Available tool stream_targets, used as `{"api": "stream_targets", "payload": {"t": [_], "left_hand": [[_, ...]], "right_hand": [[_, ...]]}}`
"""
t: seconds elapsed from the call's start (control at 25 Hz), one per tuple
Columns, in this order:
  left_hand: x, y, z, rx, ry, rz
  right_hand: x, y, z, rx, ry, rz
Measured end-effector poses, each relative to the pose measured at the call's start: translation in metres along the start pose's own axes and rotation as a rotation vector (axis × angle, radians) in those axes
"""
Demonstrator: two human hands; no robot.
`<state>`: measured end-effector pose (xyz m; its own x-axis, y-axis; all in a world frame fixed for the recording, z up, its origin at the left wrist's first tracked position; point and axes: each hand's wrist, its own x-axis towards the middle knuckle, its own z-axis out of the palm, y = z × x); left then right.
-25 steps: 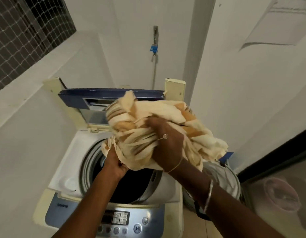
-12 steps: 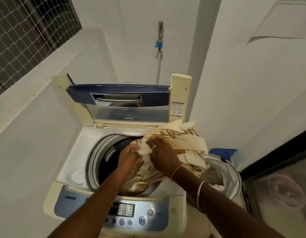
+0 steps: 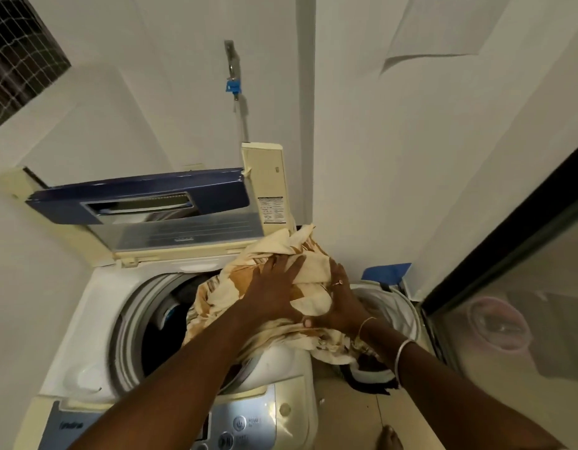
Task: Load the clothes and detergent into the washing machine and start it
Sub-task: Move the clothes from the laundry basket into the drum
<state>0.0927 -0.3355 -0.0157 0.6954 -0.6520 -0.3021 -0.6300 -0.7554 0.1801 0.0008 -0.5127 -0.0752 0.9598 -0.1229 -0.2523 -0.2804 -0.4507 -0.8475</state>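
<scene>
Cream-and-brown patterned cloth (image 3: 216,297) bunched over right rim of top-load washing machine (image 3: 86,319), part hanging into drum (image 3: 157,339), lid (image 3: 144,196) raised at far side. Left hand (image 3: 274,293) flat, fingers spread, pressing cloth. Right hand (image 3: 341,303) curled, gripping cloth fold. Laundry basket (image 3: 401,306) just right.

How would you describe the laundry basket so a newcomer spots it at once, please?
Find the top-loading washing machine with its lid raised. On the floor at its right stands a round white basket, below the right hand gripping the cream cloth. Unlike the grey-rimmed drum, it is white-rimmed, with dark clothes inside.
</scene>
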Motion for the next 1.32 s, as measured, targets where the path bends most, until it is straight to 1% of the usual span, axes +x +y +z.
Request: {"api": "stream_targets", "payload": {"t": [0.12, 0.16, 0.2, 0.32, 0.4, 0.48, 0.56, 0.6, 0.68, 0.72, 0.76, 0.8, 0.84, 0.88, 0.92, 0.96, 1.0, 1.04, 1.08, 1.16, 1.2, 1.24, 1.28, 1.32], "left_hand": [[0.007, 0.004, -0.004, -0.012, -0.048, -0.024], [0.009, 0.004, -0.005, -0.015, -0.037, -0.043], [0.01, 0.004, -0.003, -0.016, -0.019, -0.044], [0.009, 0.003, -0.003, -0.06, 0.002, -0.022], [0.001, -0.005, -0.004, -0.119, 0.007, -0.002], [-0.007, -0.012, -0.007, -0.141, 0.027, 0.043], [-0.008, -0.001, -0.008, -0.186, 0.065, 0.015], [-0.008, 0.005, -0.012, -0.212, 0.108, -0.085], [-0.019, 0.005, -0.03, -0.292, 0.258, -0.335], [-0.032, 0.005, -0.04, -0.421, 0.356, -0.3], [-0.044, -0.004, -0.05, -0.567, 0.42, -0.209], [-0.063, -0.013, -0.066, -0.675, 0.498, -0.142], [-0.081, -0.023, -0.081, -0.753, 0.586, -0.122], [-0.098, -0.039, -0.088, -0.807, 0.65, -0.136], [-0.102, -0.043, -0.095, -0.876, 0.701, -0.176], [-0.112, -0.054, -0.096, -0.933, 0.741, -0.214], [-0.118, -0.061, -0.096, -1.007, 0.765, -0.249], [-0.125, -0.069, -0.093, -1.08, 0.789, -0.279], [-0.134, -0.08, -0.089, -1.142, 0.833, -0.279], [-0.152, -0.102, -0.079, -1.246, 0.916, -0.273], [-0.158, -0.111, -0.074, -1.286, 0.933, -0.287], [-0.162, -0.118, -0.067, -1.328, 0.939, -0.309], [-0.164, -0.123, -0.059, -1.375, 0.937, -0.337], [-0.164, -0.126, -0.052, -1.433, 0.928, -0.361]], "right_hand": [[0.02, 0.016, -0.001, -0.239, -0.147, -0.018], [0.024, 0.016, 0.0, -0.262, -0.174, 0.021], [0.026, 0.015, 0.001, -0.28, -0.165, 0.063], [0.025, 0.014, 0.004, -0.273, -0.049, 0.105], [0.013, 0.01, 0.0, -0.27, 0.11, 0.067], [-0.002, -0.001, -0.005, -0.205, 0.269, -0.015], [-0.007, -0.022, -0.006, -0.173, 0.335, -0.153], [-0.009, -0.038, -0.004, -0.17, 0.337, -0.231], [-0.016, -0.084, -0.002, -0.143, 0.359, -0.413], [-0.021, -0.11, -0.002, -0.136, 0.393, -0.506], [-0.025, -0.138, 0.0, -0.14, 0.424, -0.585], [-0.03, -0.164, 0.0, -0.138, 0.439, -0.625], [-0.034, -0.186, 0.002, -0.101, 0.432, -0.656], [-0.035, -0.204, 0.006, -0.056, 0.425, -0.708], [-0.035, -0.214, 0.011, -0.022, 0.434, -0.804], [-0.034, -0.217, 0.018, -0.027, 0.451, -0.907], [-0.03, -0.211, 0.026, -0.054, 0.445, -0.968], [-0.028, -0.198, 0.033, -0.097, 0.422, -0.94], [-0.025, -0.18, 0.04, -0.153, 0.387, -0.838], [-0.02, -0.136, 0.052, -0.393, 0.34, -0.516], [-0.018, -0.117, 0.058, -0.558, 0.303, -0.328], [-0.017, -0.101, 0.064, -0.691, 0.252, -0.18], [-0.015, -0.097, 0.067, -0.759, 0.205, -0.098], [-0.012, -0.1, 0.064, -0.768, 0.187, -0.079]]}}
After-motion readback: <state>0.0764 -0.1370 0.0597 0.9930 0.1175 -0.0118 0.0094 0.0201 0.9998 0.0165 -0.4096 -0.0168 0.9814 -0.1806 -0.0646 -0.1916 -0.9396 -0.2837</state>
